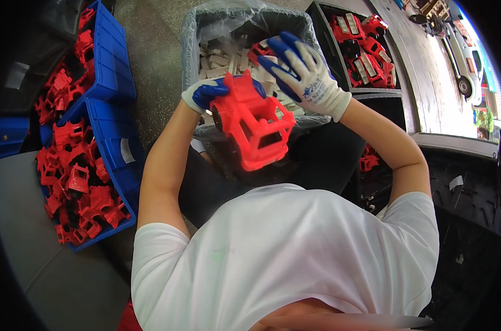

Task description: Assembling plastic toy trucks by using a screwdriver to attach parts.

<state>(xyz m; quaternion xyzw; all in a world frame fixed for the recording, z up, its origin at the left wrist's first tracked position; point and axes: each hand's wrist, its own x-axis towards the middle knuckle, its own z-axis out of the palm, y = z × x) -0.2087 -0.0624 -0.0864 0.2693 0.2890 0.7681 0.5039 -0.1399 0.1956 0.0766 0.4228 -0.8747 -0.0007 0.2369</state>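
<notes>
My left hand (205, 95), in a white glove with a blue coated palm, grips a red plastic toy car body (249, 118) from its far left side. The body is tilted, with its open window frames toward me and a dark wheel at its left. My right hand (308, 74), gloved the same way, is raised beyond the body to the right, its fingers apart. Below both hands stands a bin (191, 38) lined with clear plastic, holding many whitish strip-like pieces (220, 62). Another red part (260, 51) shows beside my right fingers, partly hidden by them.
Two blue crates (115, 58) full of red car bodies (79, 179) stand at the left. At the far right, a dark crate (347, 83) holds red toy cars (366, 52) with whitish parts. A black container (454, 193) lies at the right. Outside, a vehicle (462, 60) is parked.
</notes>
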